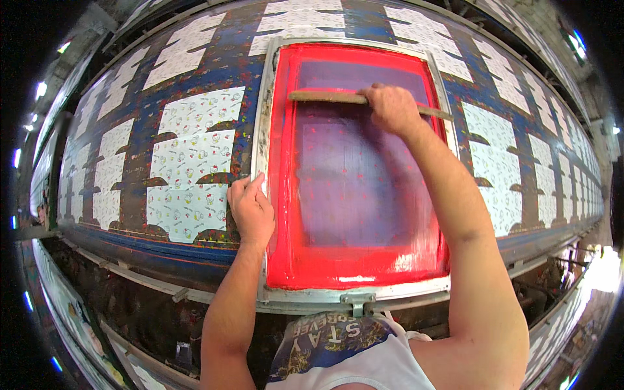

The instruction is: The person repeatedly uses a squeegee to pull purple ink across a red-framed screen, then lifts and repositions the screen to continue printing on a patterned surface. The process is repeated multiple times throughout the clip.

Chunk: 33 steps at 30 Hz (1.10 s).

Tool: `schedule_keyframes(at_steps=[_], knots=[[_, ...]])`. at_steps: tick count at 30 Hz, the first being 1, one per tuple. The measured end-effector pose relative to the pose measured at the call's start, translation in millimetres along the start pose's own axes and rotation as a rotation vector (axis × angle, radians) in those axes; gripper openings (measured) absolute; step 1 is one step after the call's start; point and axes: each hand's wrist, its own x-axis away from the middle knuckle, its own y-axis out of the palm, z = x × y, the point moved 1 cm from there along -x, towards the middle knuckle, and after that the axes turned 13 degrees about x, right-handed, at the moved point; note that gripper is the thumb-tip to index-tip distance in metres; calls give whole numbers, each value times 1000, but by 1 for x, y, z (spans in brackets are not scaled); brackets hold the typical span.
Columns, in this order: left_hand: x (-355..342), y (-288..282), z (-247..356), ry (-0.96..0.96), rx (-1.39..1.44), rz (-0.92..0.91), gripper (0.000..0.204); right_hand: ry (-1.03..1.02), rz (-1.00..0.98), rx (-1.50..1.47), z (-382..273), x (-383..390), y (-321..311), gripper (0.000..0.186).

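A framed printing screen [261, 140] lies on the long table before me, its metal frame around a mesh with a wide band of red ink [286, 214] along the edges. Through the purplish middle of the mesh, small red marks show faintly. My right hand [392, 109] grips a wooden squeegee [328, 97] that lies crosswise over the far part of the screen. My left hand [250, 208] is at the left side of the frame, fingers curled against its rail; the fingertips are partly hidden.
White printed fabric pieces [195, 156] lie in rows on the dark, ink-stained table [140, 153], left, right and beyond the screen. A metal bracket [357, 302] sits on the frame's near edge, close to my body. A rail [162, 289] runs along the table's near side.
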Motion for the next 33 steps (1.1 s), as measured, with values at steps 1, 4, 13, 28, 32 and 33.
schedule_keyframes(at_steps=[1, 4, 13, 28, 32, 33], knots=[[0, 1, 2, -6, -2, 3, 38, 2, 11, 7, 10, -19, 8, 37], [-2, -1, 5, -10, -20, 4, 38, -3, -8, 30, 35, -66, 24, 37], [-4, -1, 13, -10, -42, 23, 34, 30, -104, 47, 83, -141, 41, 42], [-1, -2, 13, -31, 15, 100, 31, -93, -180, -117, 47, -46, -5, 32], [0, -1, 8, -11, 27, 112, 29, -143, -147, -77, 4, 38, -36, 34], [1, -1, 7, -17, 31, 105, 29, -141, -142, -83, -10, 60, -43, 34]])
